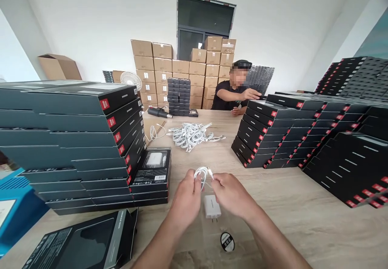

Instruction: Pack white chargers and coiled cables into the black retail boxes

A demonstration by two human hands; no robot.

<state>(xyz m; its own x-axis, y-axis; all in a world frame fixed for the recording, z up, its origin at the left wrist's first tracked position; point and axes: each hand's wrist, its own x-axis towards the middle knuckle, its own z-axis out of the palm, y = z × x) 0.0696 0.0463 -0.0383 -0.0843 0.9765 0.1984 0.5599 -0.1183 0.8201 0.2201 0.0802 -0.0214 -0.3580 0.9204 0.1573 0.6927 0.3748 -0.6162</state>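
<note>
A coiled white cable (200,175) is pinched in my left hand (188,196), its loops standing up above the fingertips. My right hand (232,194) holds the cable's end by its white connector, close to the loops. Just below my hands a white charger plug (212,206) lies on the table, prongs toward me. Nearer to me is a round black sticker (227,242) on what looks like clear plastic. An opened black box (87,240) lies at the lower left.
Tall stacks of black boxes stand left (91,139) and right (281,135). A heap of white cables (192,134) lies ahead, with a heat gun (159,112) behind it. Across the table a person (235,89) reaches toward the right stacks.
</note>
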